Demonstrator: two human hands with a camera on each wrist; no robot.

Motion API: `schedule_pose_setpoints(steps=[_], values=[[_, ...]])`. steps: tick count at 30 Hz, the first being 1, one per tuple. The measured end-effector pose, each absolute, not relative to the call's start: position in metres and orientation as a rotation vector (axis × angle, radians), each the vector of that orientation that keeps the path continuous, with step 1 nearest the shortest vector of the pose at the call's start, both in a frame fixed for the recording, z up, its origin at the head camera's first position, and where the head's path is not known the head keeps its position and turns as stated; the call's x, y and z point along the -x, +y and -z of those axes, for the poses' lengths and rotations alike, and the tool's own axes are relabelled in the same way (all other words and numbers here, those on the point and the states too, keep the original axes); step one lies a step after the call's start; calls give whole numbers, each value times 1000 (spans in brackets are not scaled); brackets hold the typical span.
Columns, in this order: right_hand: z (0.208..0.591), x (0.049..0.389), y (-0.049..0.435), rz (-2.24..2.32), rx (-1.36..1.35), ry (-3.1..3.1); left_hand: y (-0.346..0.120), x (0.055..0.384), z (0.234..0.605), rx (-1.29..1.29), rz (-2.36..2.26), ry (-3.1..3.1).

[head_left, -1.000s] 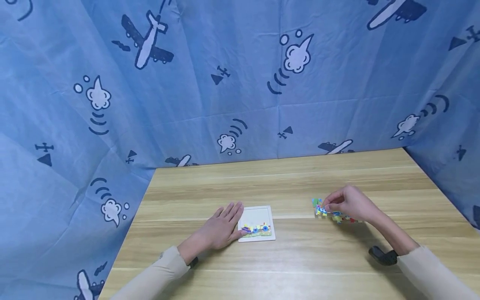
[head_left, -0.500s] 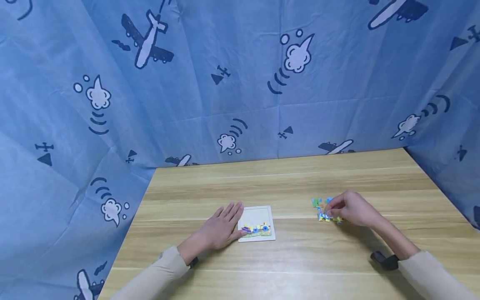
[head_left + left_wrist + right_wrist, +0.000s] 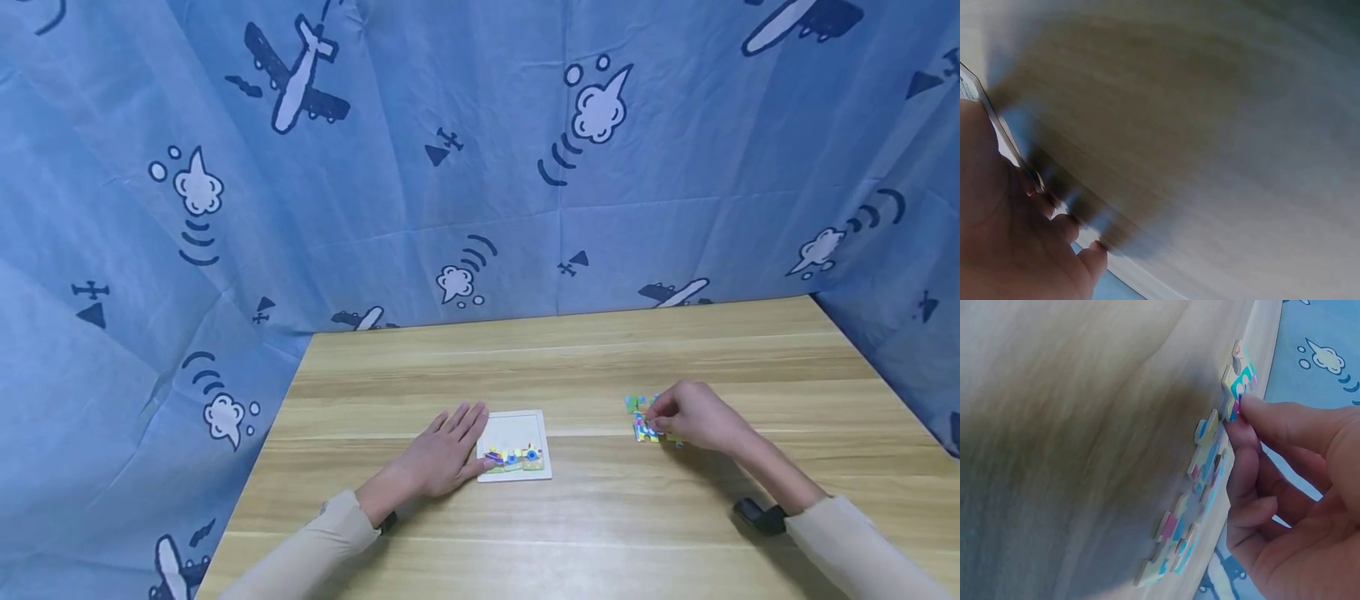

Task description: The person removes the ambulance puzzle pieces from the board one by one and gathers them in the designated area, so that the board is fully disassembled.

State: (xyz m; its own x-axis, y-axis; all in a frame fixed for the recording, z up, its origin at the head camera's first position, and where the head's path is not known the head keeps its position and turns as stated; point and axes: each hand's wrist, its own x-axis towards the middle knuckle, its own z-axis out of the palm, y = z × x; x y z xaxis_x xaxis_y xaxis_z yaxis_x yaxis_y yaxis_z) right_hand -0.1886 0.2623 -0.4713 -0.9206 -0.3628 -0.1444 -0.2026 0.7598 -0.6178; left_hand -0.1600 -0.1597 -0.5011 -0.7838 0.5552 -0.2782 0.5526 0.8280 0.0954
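Since a second ago, the right hand (image 3: pixel 699 417) has shifted slightly nearer, pinching a colourful flat jigsaw piece (image 3: pixel 1241 380); the left hand (image 3: pixel 438 458) lies flat, fingers spread, on the left edge of a square white board (image 3: pixel 512 429). On the pale striped wooden tabletop (image 3: pixel 592 533), other multicoloured pieces (image 3: pixel 1205 453) lie partly hidden by the right hand; beyond hangs airplane-printed blue cloth (image 3: pixel 495 183), cut off above.
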Motion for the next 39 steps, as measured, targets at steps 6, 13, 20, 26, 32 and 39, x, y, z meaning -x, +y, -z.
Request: schedule_pose_setpoints(steps=[6, 13, 20, 26, 32, 39], values=[[470, 188, 258, 849, 455, 2739, -159, 161, 502, -844, -4, 2723], [473, 187, 253, 833, 439, 2740, -160, 160, 502, -846, -14, 2719], [473, 187, 251, 820, 455, 2749, -160, 160, 501, -851, -22, 2721], [460, 187, 244, 828, 455, 2741, -157, 161, 496, -828, -37, 2702], [444, 183, 221, 841, 581, 2797, -154, 160, 488, -801, -116, 2679], [450, 176, 188, 879, 619, 2766, -151, 151, 486, -898, -165, 2677]])
